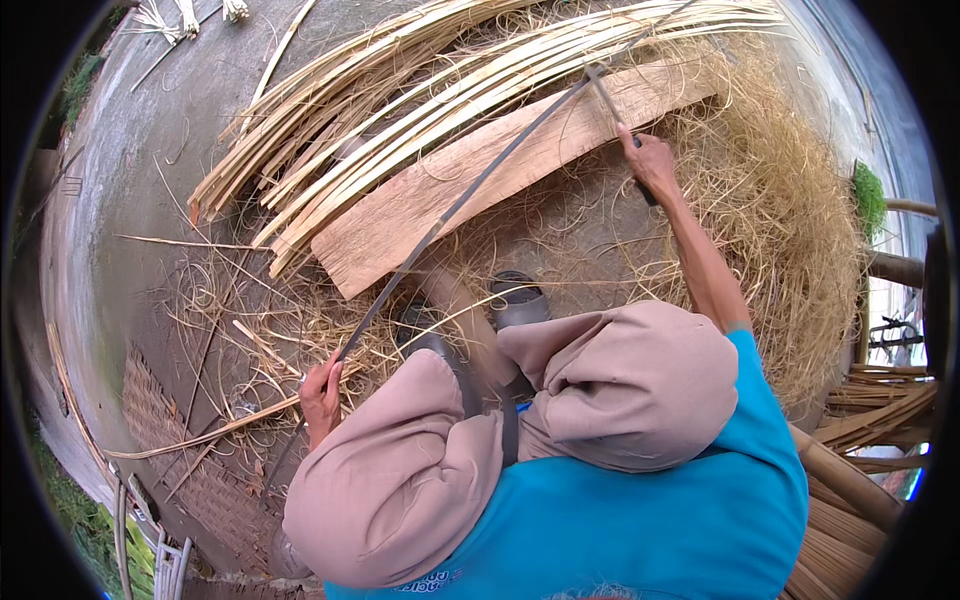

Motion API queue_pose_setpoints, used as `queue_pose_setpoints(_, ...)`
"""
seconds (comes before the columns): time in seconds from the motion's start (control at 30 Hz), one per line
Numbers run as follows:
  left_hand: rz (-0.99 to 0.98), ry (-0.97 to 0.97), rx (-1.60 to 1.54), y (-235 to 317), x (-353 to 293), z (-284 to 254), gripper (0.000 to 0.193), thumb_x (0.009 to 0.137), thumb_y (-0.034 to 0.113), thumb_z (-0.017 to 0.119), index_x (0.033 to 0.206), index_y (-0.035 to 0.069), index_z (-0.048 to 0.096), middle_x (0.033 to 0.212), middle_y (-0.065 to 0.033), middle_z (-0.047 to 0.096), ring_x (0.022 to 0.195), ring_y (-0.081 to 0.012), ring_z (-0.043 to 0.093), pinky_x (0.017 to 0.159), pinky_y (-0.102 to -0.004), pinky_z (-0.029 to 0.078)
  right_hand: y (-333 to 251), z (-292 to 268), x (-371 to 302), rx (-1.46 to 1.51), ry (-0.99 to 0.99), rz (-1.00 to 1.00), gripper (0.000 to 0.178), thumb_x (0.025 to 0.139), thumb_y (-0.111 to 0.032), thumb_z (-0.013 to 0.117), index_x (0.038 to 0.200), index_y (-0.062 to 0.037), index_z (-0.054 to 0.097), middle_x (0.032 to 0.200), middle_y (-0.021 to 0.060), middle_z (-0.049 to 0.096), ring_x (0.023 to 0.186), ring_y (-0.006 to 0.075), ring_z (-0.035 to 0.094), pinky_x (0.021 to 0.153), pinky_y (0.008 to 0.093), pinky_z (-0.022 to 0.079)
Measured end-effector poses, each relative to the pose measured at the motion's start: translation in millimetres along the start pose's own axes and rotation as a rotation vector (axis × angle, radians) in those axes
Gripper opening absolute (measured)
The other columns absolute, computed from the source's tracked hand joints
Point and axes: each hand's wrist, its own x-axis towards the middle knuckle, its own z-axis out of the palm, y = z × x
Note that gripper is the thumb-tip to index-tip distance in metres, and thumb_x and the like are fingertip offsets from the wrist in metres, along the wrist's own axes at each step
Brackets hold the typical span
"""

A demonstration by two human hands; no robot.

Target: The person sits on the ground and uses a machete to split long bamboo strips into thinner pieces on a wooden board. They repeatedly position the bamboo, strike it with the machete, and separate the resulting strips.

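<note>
A long, dark grey-green strip, probably split bamboo, runs slantwise from lower left to the far upper right. My left hand is closed around its near end, beside my left knee. At the far right, my right hand grips a knife with a black handle. The blade points away from me, and its tip lies at the strip; whether it touches is too small to tell. Beneath the strip sits a broad wooden plank, tilted up toward the right.
Pale split strips lie in long bundles beyond the plank. A large heap of curly shavings spreads at the right, with more loose shavings at left. A woven mat is at the lower left. My sandalled feet rest below the plank.
</note>
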Motion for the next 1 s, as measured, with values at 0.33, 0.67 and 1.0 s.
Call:
queue_pose_setpoints(0.33,0.241,0.209,0.154,94.7,95.2,125.0,0.024,0.097,0.027,0.069,0.088,0.005,0.071,0.076,-0.019,0.067,0.069,-0.0419,0.064,0.062,-0.047,0.047,-125.1,97.7,-228.0,-0.116,-0.62,-0.456,0.062,0.097,-0.063,0.057,0.09,-0.0032,0.071,0.072,0.0245,0.068,0.076,0.0429,0.071,0.073,0.0523,0.056)
queue_pose_setpoints(0.67,0.061,0.048,0.062,102.4,79.9,94.7,0.029,0.1,0.029,0.065,0.085,0.004,0.068,0.072,-0.0193,0.063,0.064,-0.0382,0.062,0.06,-0.0439,0.045,-57.6,57.7,-110.3,-0.194,-0.17,-0.437,0.068,0.099,-0.064,0.053,0.068,-0.0029,0.059,0.052,0.0073,0.054,0.043,0.0199,0.05,0.041,0.0414,0.042)
queue_pose_setpoints(1.0,-0.108,-0.02,0.027,-39.9,-38.9,6.4,0.018,0.098,0.018,0.068,0.092,0.002,0.072,0.071,-0.0174,0.063,0.058,-0.0292,0.057,0.058,-0.0389,0.043,-44.4,26.0,-53.7,-0.102,-0.221,-0.133,0.066,0.1,-0.065,0.051,0.076,-0.0048,0.065,0.052,-0.001,0.048,0.043,0.0132,0.045,0.037,0.0341,0.038)
